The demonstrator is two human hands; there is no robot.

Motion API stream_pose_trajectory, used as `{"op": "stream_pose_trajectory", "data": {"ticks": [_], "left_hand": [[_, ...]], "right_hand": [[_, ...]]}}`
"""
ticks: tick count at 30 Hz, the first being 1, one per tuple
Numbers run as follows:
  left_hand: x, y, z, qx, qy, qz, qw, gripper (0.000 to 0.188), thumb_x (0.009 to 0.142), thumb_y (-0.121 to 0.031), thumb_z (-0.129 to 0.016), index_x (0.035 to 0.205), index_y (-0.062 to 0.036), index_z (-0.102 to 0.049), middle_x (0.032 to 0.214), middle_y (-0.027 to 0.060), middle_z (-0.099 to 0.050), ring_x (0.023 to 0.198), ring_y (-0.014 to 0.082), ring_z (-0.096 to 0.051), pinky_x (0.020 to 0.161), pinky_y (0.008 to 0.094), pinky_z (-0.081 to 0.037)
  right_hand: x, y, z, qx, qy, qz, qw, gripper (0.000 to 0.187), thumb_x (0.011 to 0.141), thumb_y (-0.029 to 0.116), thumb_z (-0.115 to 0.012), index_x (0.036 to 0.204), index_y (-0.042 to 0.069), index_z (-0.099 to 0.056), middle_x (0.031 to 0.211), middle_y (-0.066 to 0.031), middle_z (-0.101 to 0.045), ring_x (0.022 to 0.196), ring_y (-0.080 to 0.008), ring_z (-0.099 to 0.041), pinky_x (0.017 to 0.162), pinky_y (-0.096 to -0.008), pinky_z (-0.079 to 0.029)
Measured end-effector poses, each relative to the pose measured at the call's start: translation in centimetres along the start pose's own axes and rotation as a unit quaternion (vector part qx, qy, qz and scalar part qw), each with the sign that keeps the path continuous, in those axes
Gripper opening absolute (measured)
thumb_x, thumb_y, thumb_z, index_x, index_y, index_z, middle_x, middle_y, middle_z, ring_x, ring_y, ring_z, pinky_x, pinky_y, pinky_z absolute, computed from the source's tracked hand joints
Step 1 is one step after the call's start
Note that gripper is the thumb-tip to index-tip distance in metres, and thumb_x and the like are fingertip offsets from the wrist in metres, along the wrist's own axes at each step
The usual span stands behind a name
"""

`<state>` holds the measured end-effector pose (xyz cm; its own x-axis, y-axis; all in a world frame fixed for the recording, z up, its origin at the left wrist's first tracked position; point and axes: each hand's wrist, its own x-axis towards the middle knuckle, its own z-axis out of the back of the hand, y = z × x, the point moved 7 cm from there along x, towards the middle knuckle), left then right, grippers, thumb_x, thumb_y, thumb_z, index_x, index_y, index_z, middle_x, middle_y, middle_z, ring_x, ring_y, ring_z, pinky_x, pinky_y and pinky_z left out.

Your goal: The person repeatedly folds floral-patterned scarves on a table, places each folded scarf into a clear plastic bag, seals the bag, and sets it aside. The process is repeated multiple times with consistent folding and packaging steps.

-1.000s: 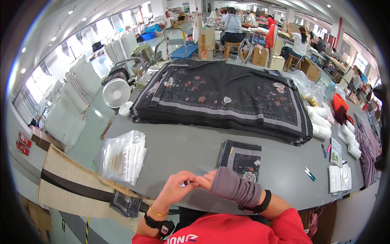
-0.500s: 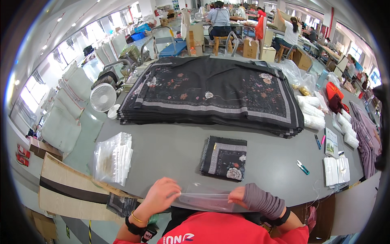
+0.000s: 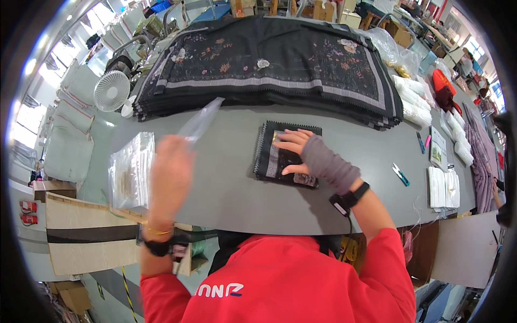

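My right hand point(image 3: 301, 152), in a grey wrist sleeve, lies with fingers spread on a folded black floral scarf point(image 3: 264, 161) in the middle of the table. My left hand point(image 3: 173, 168) is blurred and raised at the left, closed on a clear plastic bag point(image 3: 200, 123) that sticks up from its far side. Beside that hand lies a stack of clear plastic bags point(image 3: 129, 175). Beyond both hands spreads a thick pile of black floral scarves point(image 3: 242, 67) with pale patterned borders.
Green-handled thread snips point(image 3: 400, 174) lie right of the folded scarf. White packets point(image 3: 445, 187), a booklet point(image 3: 438, 148) and pens point(image 3: 420, 142) are along the right side, with white rolls point(image 3: 413, 100) farther back. A white fan point(image 3: 112, 91) stands at the far left.
My left hand has lifted the clear bag away from the table's near edge, up and to the left. The right hand has let go of the bag and moved onto the folded scarf.
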<state>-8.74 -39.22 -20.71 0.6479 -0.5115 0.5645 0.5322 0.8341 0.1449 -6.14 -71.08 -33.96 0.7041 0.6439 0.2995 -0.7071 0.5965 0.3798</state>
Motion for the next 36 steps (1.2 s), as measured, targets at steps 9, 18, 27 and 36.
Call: {"op": "stream_pose_trajectory", "data": {"ticks": [9, 18, 27, 36], "left_hand": [[-2.8, -9.6, -15.9, -0.246, 0.214, 0.087, 0.941, 0.057, 0.090, -0.035, -0.080, 0.129, 0.0025, -0.061, 0.124, 0.0158, -0.057, 0.105, 0.0396, -0.066, 0.084, 0.0475, -0.057], [-6.3, -11.9, -16.3, -0.367, 0.276, 0.132, 0.878, 0.047, 0.093, -0.018, -0.071, 0.136, -0.0043, -0.057, 0.131, 0.0171, -0.054, 0.095, 0.0406, -0.069, 0.080, 0.0476, -0.057], [-3.8, -11.5, -11.4, -0.325, 0.156, 0.072, 0.930, 0.069, 0.083, 0.001, -0.063, 0.151, -0.0016, -0.050, 0.136, 0.0119, -0.056, 0.101, 0.0332, -0.069, 0.079, 0.0405, -0.060], [-2.5, -9.5, -9.8, -0.285, 0.153, 0.006, 0.946, 0.061, 0.083, 0.002, -0.064, 0.144, -0.0039, -0.059, 0.146, 0.0057, -0.061, 0.091, 0.0295, -0.070, 0.077, 0.0392, -0.060]], "right_hand": [[1.5, 4.6, -6.0, -0.110, 0.099, -0.098, 0.984, 0.089, 0.083, 0.077, -0.067, 0.153, 0.023, -0.057, 0.165, -0.0292, -0.036, 0.151, -0.0490, -0.035, 0.117, -0.0711, -0.026], [-1.8, 7.2, -0.4, -0.015, -0.228, -0.095, 0.969, 0.059, 0.082, 0.016, -0.083, 0.139, 0.011, -0.066, 0.143, -0.0189, -0.063, 0.112, -0.0385, -0.065, 0.097, -0.0462, -0.055], [2.5, 7.8, -11.5, -0.154, -0.022, -0.058, 0.986, 0.058, 0.095, 0.028, -0.071, 0.146, 0.001, -0.057, 0.153, -0.0295, -0.051, 0.146, -0.0449, -0.046, 0.119, -0.0531, -0.038], [5.6, 9.6, -6.8, -0.103, -0.010, 0.028, 0.994, 0.071, 0.100, 0.039, -0.061, 0.153, -0.005, -0.048, 0.157, -0.0396, -0.041, 0.152, -0.0542, -0.033, 0.127, -0.0617, -0.024]]}}
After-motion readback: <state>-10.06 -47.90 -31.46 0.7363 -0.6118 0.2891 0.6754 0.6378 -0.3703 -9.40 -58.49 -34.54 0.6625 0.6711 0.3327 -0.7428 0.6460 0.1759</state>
